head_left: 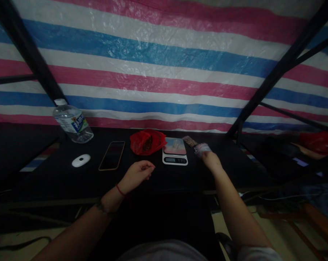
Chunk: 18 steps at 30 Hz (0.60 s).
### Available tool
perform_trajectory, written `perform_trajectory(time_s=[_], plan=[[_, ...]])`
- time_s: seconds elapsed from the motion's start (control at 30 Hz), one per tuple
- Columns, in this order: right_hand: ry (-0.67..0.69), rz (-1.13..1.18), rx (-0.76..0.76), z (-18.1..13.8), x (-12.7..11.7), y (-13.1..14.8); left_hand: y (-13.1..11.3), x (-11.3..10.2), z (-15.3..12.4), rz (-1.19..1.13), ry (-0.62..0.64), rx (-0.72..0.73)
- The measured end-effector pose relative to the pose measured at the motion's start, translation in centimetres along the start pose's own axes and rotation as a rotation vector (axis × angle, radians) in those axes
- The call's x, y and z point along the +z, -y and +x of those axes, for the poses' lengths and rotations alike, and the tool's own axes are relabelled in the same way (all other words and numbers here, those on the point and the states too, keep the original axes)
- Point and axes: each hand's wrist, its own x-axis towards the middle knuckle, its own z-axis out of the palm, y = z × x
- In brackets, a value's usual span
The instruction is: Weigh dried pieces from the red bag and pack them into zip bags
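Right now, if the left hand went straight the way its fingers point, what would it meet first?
Probably the white scale, near its front left corner, unless the left hand is high enough to pass over.

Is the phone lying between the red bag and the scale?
No, the phone lies left of the red bag, while the scale stands at the bag's right.

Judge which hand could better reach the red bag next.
Probably the left hand: it looks empty and nearer the red bag; the right hand holds clear plastic right of the scale.
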Motion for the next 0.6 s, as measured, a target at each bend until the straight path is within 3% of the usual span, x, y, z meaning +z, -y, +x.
perform_trajectory(time_s=[0.07, 0.17, 0.33, 0.47, 0.6], plan=[[-0.108, 0.046, -0.059, -1.2, -1.4, 1.1, 0.1, 0.0, 0.1, -0.027, -0.007, -0.015], [-0.361, 0.282, -0.381, -4.2, -3.2, 5.0, 0.1, 0.2, -0.1, -0.108, 0.0, -0.048], [-0.315, 0.414, -0.909, -8.9, -3.6, 13.6, -0.4, 0.4, -1.0, -0.344, 0.092, -0.002], [-0.256, 0.441, -1.056, -10.0, -2.0, 17.4, -0.8, 0.0, -1.2, -0.474, 0.017, 0.078], [-0.259, 0.577, -1.008, -10.3, -0.3, 18.1, -0.9, -0.6, -0.8, -0.413, -0.071, 0.122]])
